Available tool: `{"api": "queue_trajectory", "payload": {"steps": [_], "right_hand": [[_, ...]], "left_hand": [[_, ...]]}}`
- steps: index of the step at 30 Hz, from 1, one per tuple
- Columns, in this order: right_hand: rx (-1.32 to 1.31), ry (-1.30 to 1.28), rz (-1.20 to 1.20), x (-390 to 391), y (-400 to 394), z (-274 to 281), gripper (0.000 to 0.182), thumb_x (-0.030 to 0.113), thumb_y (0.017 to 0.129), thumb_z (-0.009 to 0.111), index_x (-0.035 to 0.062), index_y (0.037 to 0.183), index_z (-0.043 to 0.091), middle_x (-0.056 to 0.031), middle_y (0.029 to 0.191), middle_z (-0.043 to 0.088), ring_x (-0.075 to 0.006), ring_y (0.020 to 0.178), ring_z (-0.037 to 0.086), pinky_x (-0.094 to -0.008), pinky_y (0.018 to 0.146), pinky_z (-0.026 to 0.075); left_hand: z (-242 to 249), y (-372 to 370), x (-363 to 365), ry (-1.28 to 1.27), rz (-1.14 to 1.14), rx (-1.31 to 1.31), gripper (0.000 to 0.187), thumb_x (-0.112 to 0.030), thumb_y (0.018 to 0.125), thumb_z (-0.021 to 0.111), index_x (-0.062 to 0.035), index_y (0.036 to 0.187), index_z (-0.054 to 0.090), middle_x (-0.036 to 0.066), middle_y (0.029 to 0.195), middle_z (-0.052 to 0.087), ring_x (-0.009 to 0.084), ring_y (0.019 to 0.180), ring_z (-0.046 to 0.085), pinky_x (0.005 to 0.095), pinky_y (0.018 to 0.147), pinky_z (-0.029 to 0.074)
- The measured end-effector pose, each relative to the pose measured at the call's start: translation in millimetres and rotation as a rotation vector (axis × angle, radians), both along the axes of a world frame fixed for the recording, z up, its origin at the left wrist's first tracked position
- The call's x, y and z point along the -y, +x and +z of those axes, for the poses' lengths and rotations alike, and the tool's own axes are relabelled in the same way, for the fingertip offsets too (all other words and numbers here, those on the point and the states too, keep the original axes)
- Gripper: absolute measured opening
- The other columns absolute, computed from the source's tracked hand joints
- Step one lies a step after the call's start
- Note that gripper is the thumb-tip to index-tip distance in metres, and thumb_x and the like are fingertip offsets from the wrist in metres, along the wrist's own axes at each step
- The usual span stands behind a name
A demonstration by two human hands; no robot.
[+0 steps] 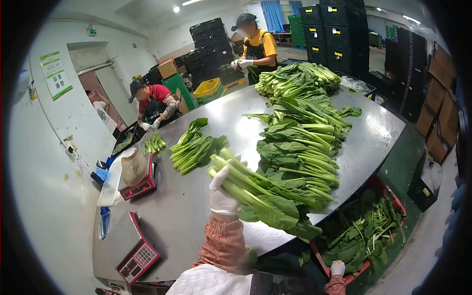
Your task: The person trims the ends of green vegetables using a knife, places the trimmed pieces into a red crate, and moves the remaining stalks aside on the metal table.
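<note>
My left hand (223, 195), in a white glove, is wrapped round a bunch of leafy green vegetables (260, 189) above the metal table (191, 211). The stems point up and left, the leaves down and right. Low at the right, my right hand (338, 268), also gloved, is at the near edge of a red crate (351, 278) full of loose leaves and stems (361, 236); its fingers are too small to make out. A long pile of the same greens (305, 152) lies beyond the held bunch. A smaller heap (194, 150) sits to its left.
Two red scales (137, 260) (147, 184) stand on the table's left side, the farther one holding something in a bag. Two co-workers (258, 46) (157, 103) stand at the far edge. Black crates (344, 39) are stacked behind; cardboard (437, 108) leans at the right.
</note>
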State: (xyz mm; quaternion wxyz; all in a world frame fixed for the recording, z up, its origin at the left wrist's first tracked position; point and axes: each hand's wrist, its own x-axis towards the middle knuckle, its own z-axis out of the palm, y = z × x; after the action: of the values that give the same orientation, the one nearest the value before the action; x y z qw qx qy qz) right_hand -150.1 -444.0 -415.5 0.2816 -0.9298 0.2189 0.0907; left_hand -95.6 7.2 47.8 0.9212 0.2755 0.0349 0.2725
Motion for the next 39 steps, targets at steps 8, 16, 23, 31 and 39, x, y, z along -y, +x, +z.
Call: {"api": "queue_trajectory", "payload": {"steps": [8, 16, 23, 31, 39], "right_hand": [[0.041, -0.009, 0.026, 0.0, -2.5, 1.0, 0.023, 0.022, 0.084, 0.060, 0.0008, 0.082, 0.068, -0.0245, 0.081, 0.067, -0.0440, 0.081, 0.065, -0.0512, 0.071, 0.051], [0.098, -0.015, -0.007, -2.6, -4.6, 2.1, 0.023, 0.021, 0.083, 0.061, -0.0018, 0.080, 0.068, -0.0271, 0.080, 0.066, -0.0456, 0.080, 0.065, -0.0514, 0.072, 0.050], [0.085, -0.015, -0.019, -1.9, 0.0, -0.7, 0.021, 0.018, 0.081, 0.065, -0.0025, 0.081, 0.068, -0.0268, 0.079, 0.066, -0.0448, 0.080, 0.066, -0.0500, 0.071, 0.051], [0.128, -0.059, 0.109, 5.2, 0.1, -10.1, 0.025, 0.022, 0.079, 0.069, -0.0024, 0.077, 0.068, -0.0243, 0.072, 0.066, -0.0446, 0.074, 0.066, -0.0498, 0.068, 0.051], [0.081, -0.079, 0.148, -10.6, -1.1, 6.9, 0.025, 0.022, 0.079, 0.069, -0.0024, 0.075, 0.068, -0.0241, 0.071, 0.066, -0.0444, 0.073, 0.066, -0.0496, 0.068, 0.051]], "left_hand": [[-3.1, -4.4, -13.1, -0.015, 0.037, 0.023, 0.032, -0.012, 0.086, 0.065, -0.0006, 0.115, 0.059, 0.017, 0.132, 0.054, 0.0326, 0.117, 0.055, 0.0507, 0.102, 0.046], [-4.3, -4.9, -16.0, -0.050, 0.025, 0.032, 0.032, -0.011, 0.087, 0.063, -0.0002, 0.117, 0.058, 0.017, 0.132, 0.054, 0.0334, 0.119, 0.054, 0.0521, 0.103, 0.045], [-4.5, -12.4, -24.8, -0.087, 0.061, 0.044, 0.033, -0.011, 0.087, 0.062, 0.0008, 0.118, 0.057, 0.019, 0.132, 0.055, 0.0337, 0.119, 0.054, 0.0534, 0.103, 0.045], [-7.7, -35.1, -48.3, -0.128, 0.108, 0.092, 0.037, -0.011, 0.087, 0.061, 0.0032, 0.121, 0.057, 0.019, 0.127, 0.058, 0.0340, 0.116, 0.057, 0.0489, 0.104, 0.045], [-21.4, -52.6, -67.9, -0.271, 0.096, 0.100, 0.038, -0.009, 0.086, 0.064, 0.0031, 0.121, 0.057, 0.019, 0.130, 0.056, 0.0347, 0.121, 0.054, 0.0488, 0.108, 0.042]]}}
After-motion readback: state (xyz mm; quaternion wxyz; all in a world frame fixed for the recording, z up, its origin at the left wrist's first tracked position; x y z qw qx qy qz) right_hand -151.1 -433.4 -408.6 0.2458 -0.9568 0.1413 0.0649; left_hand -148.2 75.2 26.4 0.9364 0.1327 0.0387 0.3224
